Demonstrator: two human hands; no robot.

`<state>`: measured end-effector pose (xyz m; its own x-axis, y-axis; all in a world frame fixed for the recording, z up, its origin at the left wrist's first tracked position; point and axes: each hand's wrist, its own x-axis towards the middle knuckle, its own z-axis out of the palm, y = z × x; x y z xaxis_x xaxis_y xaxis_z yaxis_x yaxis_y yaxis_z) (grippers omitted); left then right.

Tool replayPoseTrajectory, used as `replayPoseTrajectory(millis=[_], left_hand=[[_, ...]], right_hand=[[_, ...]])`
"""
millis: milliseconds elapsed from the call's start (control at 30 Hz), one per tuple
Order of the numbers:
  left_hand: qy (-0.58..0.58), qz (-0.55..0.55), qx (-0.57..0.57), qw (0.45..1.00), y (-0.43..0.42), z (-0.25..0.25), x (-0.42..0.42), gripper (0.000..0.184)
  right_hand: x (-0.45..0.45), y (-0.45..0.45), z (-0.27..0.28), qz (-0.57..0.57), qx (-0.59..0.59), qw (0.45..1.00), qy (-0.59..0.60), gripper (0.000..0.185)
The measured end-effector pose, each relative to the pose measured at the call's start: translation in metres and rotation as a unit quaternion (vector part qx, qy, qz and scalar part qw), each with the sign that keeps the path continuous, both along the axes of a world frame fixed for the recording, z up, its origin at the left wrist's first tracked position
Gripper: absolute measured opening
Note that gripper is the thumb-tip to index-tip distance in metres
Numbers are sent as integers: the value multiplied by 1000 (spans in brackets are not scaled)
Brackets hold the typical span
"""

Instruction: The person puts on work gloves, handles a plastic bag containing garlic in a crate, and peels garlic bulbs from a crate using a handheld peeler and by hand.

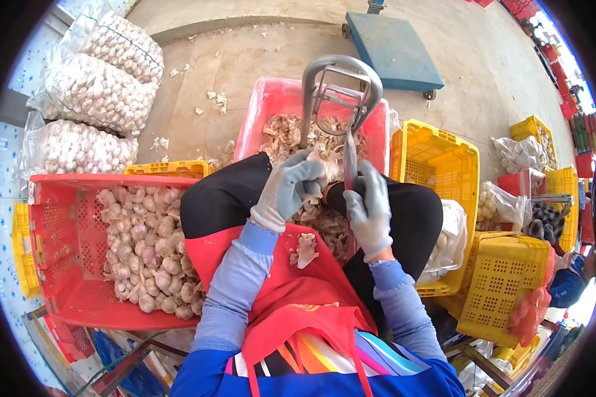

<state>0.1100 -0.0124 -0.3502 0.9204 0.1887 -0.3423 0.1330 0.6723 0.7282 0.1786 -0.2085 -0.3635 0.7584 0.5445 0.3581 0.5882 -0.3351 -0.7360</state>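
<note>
My left hand (pixel 290 188), in a grey-coated glove, has its fingers curled around a garlic bulb (pixel 327 164), which shows past the fingertips. My right hand (pixel 369 210), gloved the same way, is closed around the flat grey handle (pixel 350 159) of a metal cutting tool. The tool's thick curved metal frame (pixel 372 78) rises over a pink crate (pixel 250 126) between my knees. Loose garlic skins (pixel 285 131) lie in that crate, below both hands. A piece of dry skin (pixel 304 251) rests on my red apron (pixel 271 281).
At my left stands a red crate (pixel 66 298) with many garlic bulbs (pixel 149 248). Mesh sacks of garlic (pixel 93 92) are stacked behind it. Yellow crates (pixel 470 172) stand at my right, one with a white bag (pixel 449 238). A blue platform cart (pixel 394 49) is ahead.
</note>
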Motion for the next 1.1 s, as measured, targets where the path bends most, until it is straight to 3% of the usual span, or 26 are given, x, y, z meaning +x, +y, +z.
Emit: replayPoseTrajectory(millis=[67,100,133,167,200,233,267,333,367,400,433,500,533,600,633,733,800,967,1067,1100], left_hand=[[8,6,-20,1000,-7,5,-18,33],[6,-11,3,1000,-8,9,-26,42],[8,-23,1,1000,-13,17,-31,45],[9,-36,-1,999,-19,30,-36,48],[9,-49,-3,999,-25,37,-40,50],[-7,-50,87,995,-25,25,-46,46],[-10,-67,61,996,-28,21,-50,45],[-12,-100,11,995,-31,19,-60,45],[-24,-102,-41,994,-33,19,-62,47],[-31,-88,-63,994,-34,17,-64,51],[-40,-73,-86,993,-36,13,-67,55],[-47,-25,-100,994,-40,27,-64,63],[-43,-18,-82,996,-36,26,-65,62],[-34,-7,-47,998,-28,25,-69,60],[-8,-22,0,1000,-25,29,-71,61],[6,-71,88,994,-26,36,-73,62],[4,-85,118,989,-30,32,-75,63],[39,-131,95,986,-33,51,-78,58],[11,-117,28,993,-34,41,-73,45],[-15,-85,-12,996,-39,38,-71,44]], right_hand=[[-10,-3,31,29,73,995,56,77],[-15,-2,45,52,76,983,157,85],[-17,3,57,71,72,981,164,84],[-10,4,54,134,39,987,74,81],[-9,5,53,140,46,986,74,68],[-8,6,53,147,54,985,74,55],[-7,7,52,153,61,984,74,42],[-6,0,42,126,84,965,214,24],[-6,6,39,83,142,959,232,4],[-5,7,34,48,161,954,250,7],[-2,2,38,-2,165,926,339,9],[9,-8,38,52,158,955,246,18],[12,-16,47,123,-5,989,80,33],[2,-18,64,134,-99,980,-107,57],[1,-21,73,142,-108,983,-47,73],[-7,-9,88,239,-14,965,105,70],[-15,0,72,254,30,963,79,41],[-32,-2,43,182,148,952,197,17],[-47,-3,49,79,245,885,387,6],[-43,-5,45,-7,319,812,489,10]])
